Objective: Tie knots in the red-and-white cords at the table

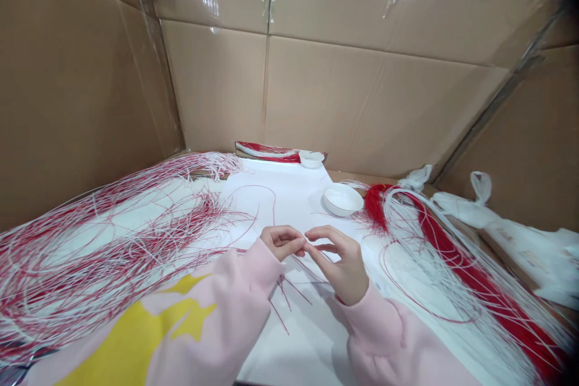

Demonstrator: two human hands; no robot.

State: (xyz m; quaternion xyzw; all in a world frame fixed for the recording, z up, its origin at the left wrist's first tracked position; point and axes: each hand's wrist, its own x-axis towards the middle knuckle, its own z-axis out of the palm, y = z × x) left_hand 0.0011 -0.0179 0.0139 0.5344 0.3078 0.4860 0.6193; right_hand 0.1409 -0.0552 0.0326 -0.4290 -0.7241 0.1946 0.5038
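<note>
Close together over the white work surface, my left hand [284, 241] and my right hand [340, 259] meet at the fingertips. The left fingers are curled in and pinch thin red cord [284, 292], whose loose ends hang below the hands. On the right, thumb and middle finger close at the same spot, while the index finger arches above. The pinched part of the cord is mostly hidden by the fingers. A thin dark-red strand [274, 196] curves across the surface behind my left hand.
Left lies a wide spread of red and white cords [113, 253]. Right are a red cord bundle [470, 271] and white cords [434, 289]. A white bowl [344, 200] stands behind my right hand, a smaller one [312, 160] farther back. Cardboard walls [217, 84] enclose the surface; plastic bags [534, 247] lie far right.
</note>
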